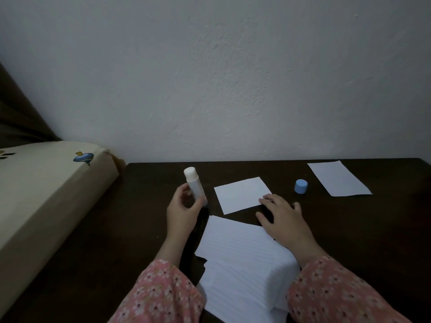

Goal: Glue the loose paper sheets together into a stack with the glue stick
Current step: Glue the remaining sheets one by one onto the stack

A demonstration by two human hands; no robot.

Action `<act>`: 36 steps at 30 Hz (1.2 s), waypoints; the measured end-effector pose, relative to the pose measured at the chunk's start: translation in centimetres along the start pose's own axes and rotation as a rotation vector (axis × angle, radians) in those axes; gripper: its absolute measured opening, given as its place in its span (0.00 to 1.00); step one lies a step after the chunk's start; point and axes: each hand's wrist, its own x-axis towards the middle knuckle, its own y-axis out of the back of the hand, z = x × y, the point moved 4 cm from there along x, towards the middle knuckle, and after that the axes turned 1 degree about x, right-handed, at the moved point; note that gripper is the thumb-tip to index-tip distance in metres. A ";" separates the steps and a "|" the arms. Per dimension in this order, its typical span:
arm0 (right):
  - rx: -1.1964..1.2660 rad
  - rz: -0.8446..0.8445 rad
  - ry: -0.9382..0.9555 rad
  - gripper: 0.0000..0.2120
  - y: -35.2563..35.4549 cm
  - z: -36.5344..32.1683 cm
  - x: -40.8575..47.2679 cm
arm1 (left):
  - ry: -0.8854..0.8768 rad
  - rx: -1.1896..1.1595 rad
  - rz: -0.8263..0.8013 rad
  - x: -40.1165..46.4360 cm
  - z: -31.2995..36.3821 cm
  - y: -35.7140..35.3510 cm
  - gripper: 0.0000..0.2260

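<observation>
glue stick (195, 185) (uncapped) gripped upright in left hand (184, 209); right hand (281, 216) flat, fingertips on paper sheet (241, 194).

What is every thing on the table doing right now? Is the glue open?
Glue stick: uncapped, held upright off the table.
Cap: off, standing on the table.
Left hand: grips the glue stick.
Right hand: flat, fingertips on the middle sheet.
Middle sheet: lying flat, alone.
Far sheet: lying flat, untouched.
Lined sheets: loose pile, overlapping, hanging over the near edge.
</observation>
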 end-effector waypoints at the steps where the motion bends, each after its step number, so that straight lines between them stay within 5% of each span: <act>1: 0.001 0.012 0.001 0.23 0.0 0.0 0.0 | -0.008 0.033 0.013 0.0 -0.2 0.2 0.20; 11: 0.020 0.057 -0.003 0.24 -0.2 0.4 -0.1 | 0.059 0.047 0.030 0.2 -1.2 0.9 0.26; 15: 0.026 0.052 -0.009 0.24 0.0 0.3 -0.3 | -0.182 0.220 0.175 -1.6 1.1 1.9 0.23; 19: 0.009 -0.004 -0.009 0.24 0.3 0.3 -0.1 | -0.253 0.356 -0.409 -5.0 2.9 -0.9 0.22; 22: -0.012 -0.064 -0.019 0.25 0.8 0.0 0.2 | -0.282 0.709 -0.631 -7.0 2.4 -2.5 0.29; 30: -0.046 0.030 -0.027 0.21 0.6 -0.7 -3.0 | -0.300 0.872 -0.630 -9.6 3.1 -2.6 0.28; 36: 0.041 0.093 -0.026 0.17 2.2 0.1 -2.8 | -0.275 0.621 -0.507 -6.9 5.0 -4.0 0.19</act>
